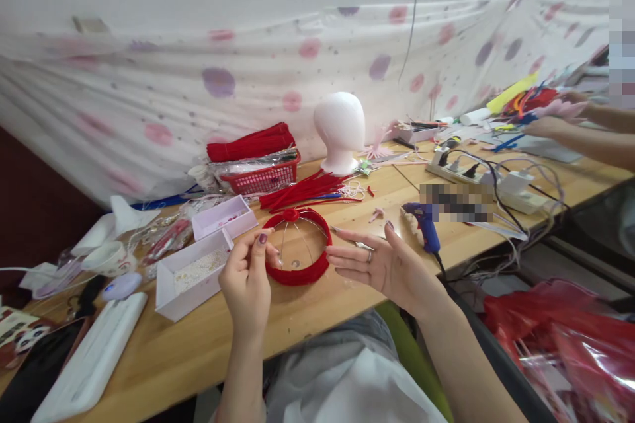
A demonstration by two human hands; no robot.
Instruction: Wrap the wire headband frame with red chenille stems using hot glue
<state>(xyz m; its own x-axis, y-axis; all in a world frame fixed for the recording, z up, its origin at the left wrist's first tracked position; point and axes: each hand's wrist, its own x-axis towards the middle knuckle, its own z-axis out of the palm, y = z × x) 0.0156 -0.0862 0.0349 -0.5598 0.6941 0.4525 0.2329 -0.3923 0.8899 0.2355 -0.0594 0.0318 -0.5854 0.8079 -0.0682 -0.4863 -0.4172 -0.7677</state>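
A red fuzzy ring-shaped headpiece (303, 275), with thin wires across its opening and a red knob at the far side, is held up over the front of the table. My left hand (251, 271) pinches its left edge between thumb and fingers. On the opposite side, my right hand (391, 271) is open, palm facing inward, fingers stretched out with the tips close to the ring's right edge; whether they touch it I cannot tell. Behind the ring lies a bundle of red fuzzy stems (302, 190).
A white foam head (340, 129) stands behind, beside a red basket (262, 177). White boxes (171, 301) with beads sit left. A blue glue gun (427, 228) and a power strip (526, 199) lie right. Another person's hands (550, 127) work at far right.
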